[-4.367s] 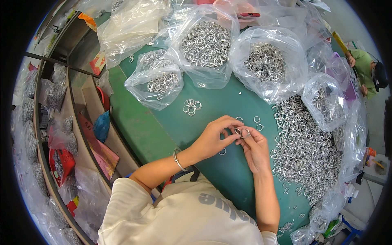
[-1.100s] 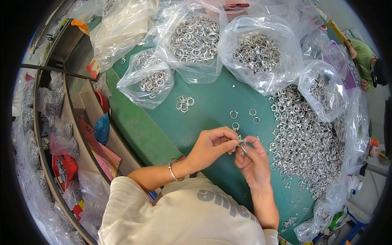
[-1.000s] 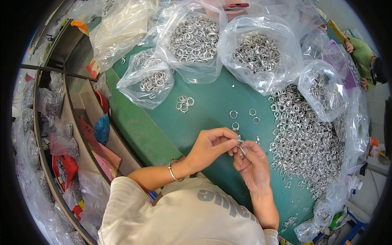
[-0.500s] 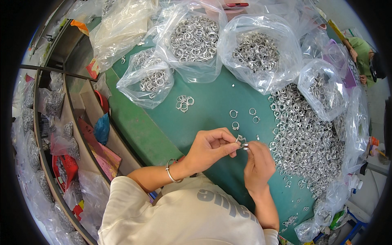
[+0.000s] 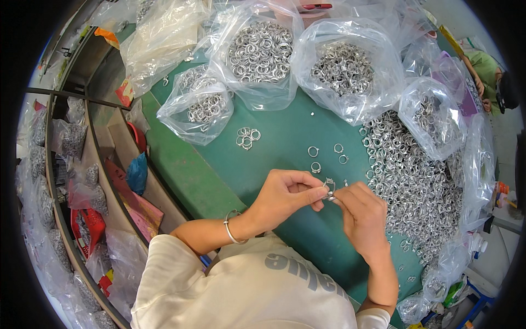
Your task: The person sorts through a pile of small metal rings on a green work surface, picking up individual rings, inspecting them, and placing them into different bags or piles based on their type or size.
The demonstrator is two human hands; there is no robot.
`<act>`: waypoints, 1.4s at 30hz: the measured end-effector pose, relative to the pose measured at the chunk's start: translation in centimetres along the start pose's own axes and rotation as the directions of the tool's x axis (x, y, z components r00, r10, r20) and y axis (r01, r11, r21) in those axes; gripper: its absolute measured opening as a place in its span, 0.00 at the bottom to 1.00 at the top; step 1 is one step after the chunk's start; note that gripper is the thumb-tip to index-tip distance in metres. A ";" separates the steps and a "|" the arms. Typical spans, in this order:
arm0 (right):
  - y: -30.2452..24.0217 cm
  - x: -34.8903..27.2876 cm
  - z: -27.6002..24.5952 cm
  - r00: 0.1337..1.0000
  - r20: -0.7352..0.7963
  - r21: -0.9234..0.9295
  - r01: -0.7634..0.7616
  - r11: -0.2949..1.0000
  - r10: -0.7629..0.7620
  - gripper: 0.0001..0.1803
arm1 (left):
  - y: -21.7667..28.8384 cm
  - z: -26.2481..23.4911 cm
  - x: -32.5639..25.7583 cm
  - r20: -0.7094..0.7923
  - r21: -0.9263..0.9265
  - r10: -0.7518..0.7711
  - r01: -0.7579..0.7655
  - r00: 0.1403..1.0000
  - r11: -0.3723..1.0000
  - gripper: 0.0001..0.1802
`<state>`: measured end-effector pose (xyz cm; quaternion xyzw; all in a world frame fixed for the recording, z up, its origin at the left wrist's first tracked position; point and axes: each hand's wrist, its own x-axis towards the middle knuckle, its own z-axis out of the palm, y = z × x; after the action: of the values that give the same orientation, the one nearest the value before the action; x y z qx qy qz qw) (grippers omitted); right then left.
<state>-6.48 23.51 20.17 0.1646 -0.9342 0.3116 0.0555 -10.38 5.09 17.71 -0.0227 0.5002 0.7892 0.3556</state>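
In front of my chest, both hands meet over the green table. My left hand [image 5: 285, 198] is closed, with thumb and finger pinching a silver-coloured metal ring [image 5: 330, 182]. My right hand [image 5: 362, 219] pinches at the same spot from the other side, where a second shiny ring edge [image 5: 331, 198] shows between the fingertips. Whether these are two separate rings is hard to make out. Just beyond the hands lie a few loose rings [image 5: 316, 167] on the table. Further left sits a small cluster of rings [image 5: 247, 139].
A big pile of rings [image 5: 419, 203] spreads along the right side. Clear plastic bags of rings stand at the back: a left one [image 5: 205, 104], a middle one [image 5: 262, 55], a right one [image 5: 344, 68]. Shelves with a red bin [image 5: 94, 227] line the left. Another person [image 5: 485, 74] is far right.
My right hand has shifted to the right and turned, with its forearm swinging outward. The ring at the fingertips now stands more upright. My left hand has barely moved.
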 end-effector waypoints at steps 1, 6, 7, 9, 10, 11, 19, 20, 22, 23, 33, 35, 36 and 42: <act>0.1 0.0 -0.1 1.000 0.000 0.030 -0.005 1.000 0.005 0.10 | 0.3 -0.3 0.4 0.020 0.014 -0.060 0.060 0.998 0.998 0.07; 0.2 -0.5 -0.5 0.996 0.077 0.170 -0.052 0.984 0.040 0.08 | -0.5 -0.6 0.7 0.119 -0.004 0.001 -0.001 0.993 1.000 0.07; 0.3 -0.6 -0.5 0.995 0.091 0.227 -0.066 0.972 0.046 0.08 | -0.7 0.3 0.6 0.065 -0.105 0.067 -0.060 0.996 0.993 0.07; 0.5 -0.6 -0.5 0.990 0.131 0.304 -0.095 0.948 0.057 0.08 | -0.5 0.8 0.4 0.068 -0.037 0.182 -0.180 0.981 0.983 0.07; 0.6 -0.7 -0.5 0.987 0.150 0.341 -0.113 0.933 0.064 0.08 | -0.1 0.6 0.2 0.143 0.126 0.222 -0.240 0.964 0.962 0.07; 0.6 -0.8 -0.4 0.985 0.156 0.340 -0.120 0.933 0.070 0.08 | 0.2 0.4 0.2 0.224 0.280 0.247 -0.305 0.943 0.910 0.07; -0.7 -1.5 0.8 0.999 0.039 0.051 -0.033 0.998 0.031 0.07 | -1.2 -0.1 0.8 0.063 0.326 0.074 -0.091 0.995 0.941 0.06; -0.8 -1.6 1.1 1.000 0.008 -0.003 -0.025 1.000 0.026 0.07 | -1.2 0.0 0.9 0.030 0.284 -0.009 0.000 1.000 0.959 0.07; -1.1 -1.8 1.7 0.999 -0.051 -0.112 -0.013 0.994 0.007 0.07 | -1.7 -0.2 1.2 0.032 0.259 -0.032 0.023 0.999 0.966 0.08; -1.2 -1.9 1.8 0.998 -0.059 -0.118 -0.014 0.993 0.007 0.07 | -1.9 -0.3 1.2 0.032 0.246 -0.043 0.034 0.999 0.969 0.08; -1.7 -2.6 1.7 0.994 -0.108 -0.041 -0.018 0.999 0.014 0.06 | -2.6 -0.4 1.1 0.029 0.255 -0.049 0.039 0.998 0.966 0.11; -2.3 -2.2 0.7 0.995 -0.094 -0.084 0.026 0.996 -0.034 0.06 | -3.3 -1.4 2.1 -0.058 0.321 -0.038 0.055 0.998 0.946 0.11; -2.6 -2.0 0.2 0.997 -0.071 -0.044 0.013 0.999 -0.016 0.05 | -3.5 -1.8 2.4 -0.047 0.266 -0.025 0.037 0.999 0.963 0.10; 2.6 -3.3 2.5 0.834 0.147 0.680 -0.476 0.558 0.532 0.04 | -2.4 -3.7 3.9 -0.050 0.683 0.258 -0.155 0.965 0.713 0.07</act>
<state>-4.25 24.80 16.01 -0.1128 -0.7523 0.6457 -0.0666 -13.03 4.79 12.44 0.1077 0.7747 0.5856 0.2127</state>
